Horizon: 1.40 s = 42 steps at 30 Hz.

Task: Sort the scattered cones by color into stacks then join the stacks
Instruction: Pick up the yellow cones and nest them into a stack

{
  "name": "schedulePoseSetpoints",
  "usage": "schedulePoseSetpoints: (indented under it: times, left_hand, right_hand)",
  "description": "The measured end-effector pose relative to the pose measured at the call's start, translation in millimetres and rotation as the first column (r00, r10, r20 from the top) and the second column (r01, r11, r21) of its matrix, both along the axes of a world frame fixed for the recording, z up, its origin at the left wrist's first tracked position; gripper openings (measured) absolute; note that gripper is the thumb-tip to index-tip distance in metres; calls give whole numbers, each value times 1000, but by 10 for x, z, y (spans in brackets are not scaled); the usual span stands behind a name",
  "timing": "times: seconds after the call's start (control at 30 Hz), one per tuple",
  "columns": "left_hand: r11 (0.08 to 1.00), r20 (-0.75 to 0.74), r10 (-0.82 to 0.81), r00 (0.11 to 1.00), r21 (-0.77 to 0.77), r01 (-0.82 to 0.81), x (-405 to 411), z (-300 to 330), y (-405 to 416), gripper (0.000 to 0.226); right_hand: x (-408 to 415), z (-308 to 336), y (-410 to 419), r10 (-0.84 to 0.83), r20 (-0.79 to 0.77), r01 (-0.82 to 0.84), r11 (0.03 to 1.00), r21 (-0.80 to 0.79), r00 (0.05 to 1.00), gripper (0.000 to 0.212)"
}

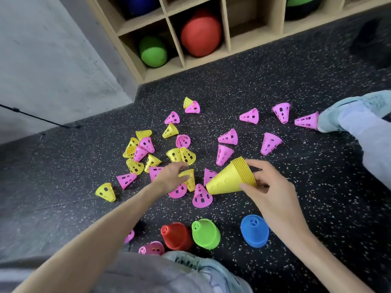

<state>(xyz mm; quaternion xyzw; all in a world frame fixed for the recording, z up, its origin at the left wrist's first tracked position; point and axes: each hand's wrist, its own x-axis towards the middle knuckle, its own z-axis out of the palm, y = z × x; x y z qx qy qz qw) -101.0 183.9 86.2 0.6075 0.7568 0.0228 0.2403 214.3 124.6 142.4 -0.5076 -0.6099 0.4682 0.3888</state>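
The right hand (268,182) grips the yellow stack (230,178) tilted above the floor (296,208); the left hand (169,176) pinches a loose yellow cone (189,179). Slanted so, the nested cones could slide apart if that grip loosens.

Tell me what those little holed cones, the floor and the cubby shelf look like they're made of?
Cones such as the yellow stack: likely thin moulded plastic, going by the bright uniform colour, slight sheen and cleanly punched holes. Floor: probably rubber gym matting, matte black with pale flecks. Cubby shelf: looks like light wood or plywood board with a plain matte face; which one I cannot tell.
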Motion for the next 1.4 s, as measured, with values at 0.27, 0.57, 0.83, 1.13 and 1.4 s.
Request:
schedulePoseSetpoints:
  times: [0.27, 0.57, 0.83, 1.13, 1.4]
  left_hand:
    - [990, -193, 67, 979, -109, -89, -68, -582, 255, 54]
    - [993, -81, 54, 995, 105, -45, 161, -225, 286, 29]
    - [912, -83, -404, 911, 36, 408, 643, 916, 379, 12]
    - [626, -111, -776, 621, -13, 780, 1295, 1592, 30, 15]
    - [518, -87, -854, 513, -42, 854, 1489, 1888, -77, 8]
  right_hand:
    - [46, -139, 160, -11, -28, 9, 999, -50, 1000, 50]
    - [90, -65, 188, -28, -46, 26, 999, -38, 999, 48]
    - [224, 77, 103, -104, -86, 108, 993, 40, 991, 43]
    - [457, 234, 64, -241, -122, 255, 960, 117, 963, 46]
    - [491, 227, -222, -156, -217, 185, 976, 117, 964, 51]
